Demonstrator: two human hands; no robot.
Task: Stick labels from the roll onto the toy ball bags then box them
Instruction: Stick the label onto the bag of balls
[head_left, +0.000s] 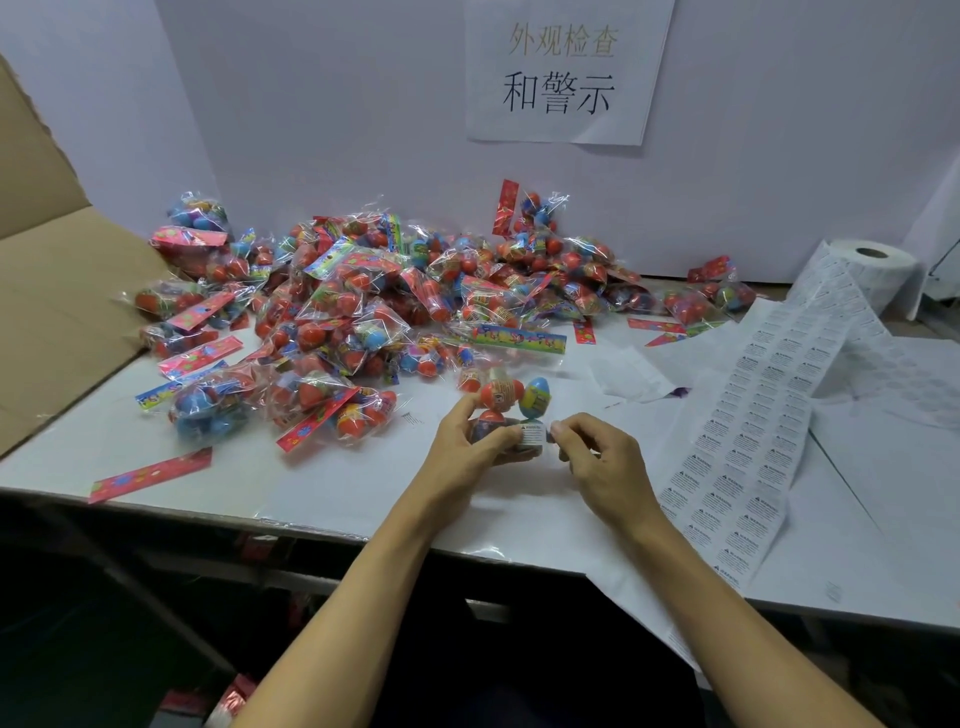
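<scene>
My left hand (470, 449) grips a clear bag of red and blue toy balls (506, 402) just above the white table (322, 483). A small white warning label (533, 435) lies on the bag's near side. My right hand (597, 460) pinches that label at its right edge. The label roll (878, 270) stands at the far right, and its strip of printed labels (748, 431) runs down across the table to the near edge. A large pile of toy ball bags (363, 312) covers the middle and left of the table.
An open cardboard box (57, 312) with raised flaps stands at the left edge of the table. A paper sign with printed characters (561, 73) hangs on the white back wall. Loose red header cards (150, 473) lie near the front edge.
</scene>
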